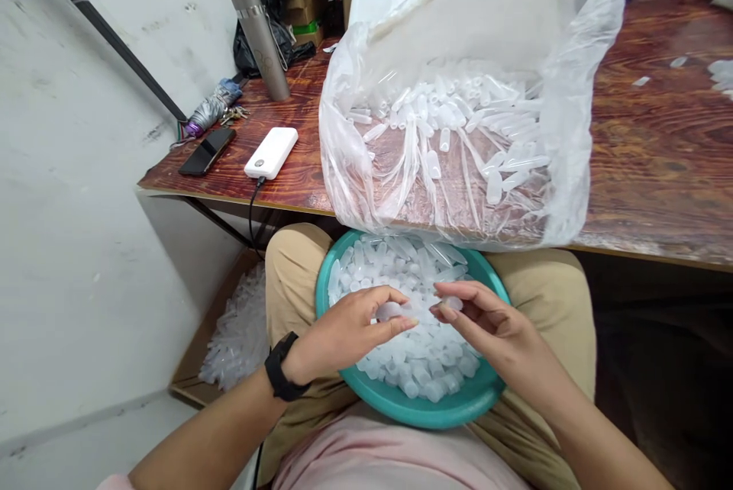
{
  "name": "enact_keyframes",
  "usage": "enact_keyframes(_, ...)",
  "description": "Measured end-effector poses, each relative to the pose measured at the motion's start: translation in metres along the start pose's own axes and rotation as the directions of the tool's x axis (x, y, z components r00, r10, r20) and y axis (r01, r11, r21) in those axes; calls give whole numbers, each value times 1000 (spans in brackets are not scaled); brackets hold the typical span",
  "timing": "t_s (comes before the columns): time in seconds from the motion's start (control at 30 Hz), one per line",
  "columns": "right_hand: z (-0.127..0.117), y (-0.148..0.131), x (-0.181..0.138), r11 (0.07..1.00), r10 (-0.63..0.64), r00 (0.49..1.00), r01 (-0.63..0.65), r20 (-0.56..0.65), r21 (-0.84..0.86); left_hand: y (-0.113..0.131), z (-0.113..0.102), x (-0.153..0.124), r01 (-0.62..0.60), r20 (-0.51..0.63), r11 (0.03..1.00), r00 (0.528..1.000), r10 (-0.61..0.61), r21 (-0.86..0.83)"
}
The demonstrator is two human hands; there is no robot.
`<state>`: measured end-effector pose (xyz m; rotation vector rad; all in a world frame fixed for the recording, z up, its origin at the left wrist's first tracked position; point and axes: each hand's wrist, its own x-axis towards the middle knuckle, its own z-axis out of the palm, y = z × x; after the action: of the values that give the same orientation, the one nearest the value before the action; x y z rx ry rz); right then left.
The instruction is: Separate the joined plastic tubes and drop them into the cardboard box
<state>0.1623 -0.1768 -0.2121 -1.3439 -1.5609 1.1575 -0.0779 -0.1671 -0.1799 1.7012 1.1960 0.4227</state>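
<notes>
A teal basin (421, 417) full of small translucent white plastic pieces (427, 372) rests on my lap. Above it, my left hand (349, 322) curls its thumb and fingers round a translucent plastic tube-like piece (389, 311). A hand's width away, my right hand (486, 322) pinches a small rounded translucent plastic piece (453, 303) with thumb and fingers. The two pieces are apart. Just beyond the basin, an open clear plastic bag (349, 169) lies on the table, with more translucent pieces (447, 112) inside it.
On the wooden table (658, 169) stand a metal flask (257, 36), a white power bank (272, 153) with a cable, a black phone (207, 152) and a folded umbrella (214, 106). A cardboard box (188, 368) of translucent pieces sits low at left, beside the wall (69, 246).
</notes>
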Motion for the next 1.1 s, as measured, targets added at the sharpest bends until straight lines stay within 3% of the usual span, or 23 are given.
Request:
enact_keyframes(0.1, 4, -12, -12, 996, 39, 999, -39, 11, 79, 4, 6, -6, -20, -15, 998, 1000, 19, -54)
enact_keyframes(0.23, 7, -20, -24, 959, -240, 970, 244, 41, -147, 6, 10, -13, -80, -35, 993, 996, 78, -81)
enact_keyframes(0.33, 3, -19, -30, 900, -346, 934, 358, 93, -249, 6, 10, -16, -54, -31, 991, 998, 50, -124)
enact_keyframes(0.47, 0, -12, -36, 929, -296, 955, 294, 23, -224, 7, 11, -18, -6, -25, 980, 1000, 1, -199)
enact_keyframes(0.6, 2, -11, -40, 962, -229, 973, 222, -29, -162, 12, 14, -18, -76, -64, 981, 996, 65, -179)
enact_keyframes(0.73, 1, -22, -42, 893, -352, 934, 353, 55, -279, 13, 17, -20, -162, -119, 982, 981, 150, -94)
enact_keyframes(0.87, -1, -28, -44, 793, -459, 873, 487, 166, -365, 10, 18, -21, -366, -162, 905, 901, 403, 216)
enact_keyframes(0.97, 3, -25, -46, 835, -345, 925, 379, 156, -400, 8, 19, -21, -424, -149, 841, 858, 492, 336)
enact_keyframes(1.03, 5, -22, -47, 859, -249, 958, 285, 140, -425, 7, 21, -21, -412, -149, 845, 864, 482, 341)
enact_keyframes(1.1, 5, -20, -47, 856, -246, 956, 292, 161, -427, 6, 23, -21, -392, -147, 860, 877, 456, 328)
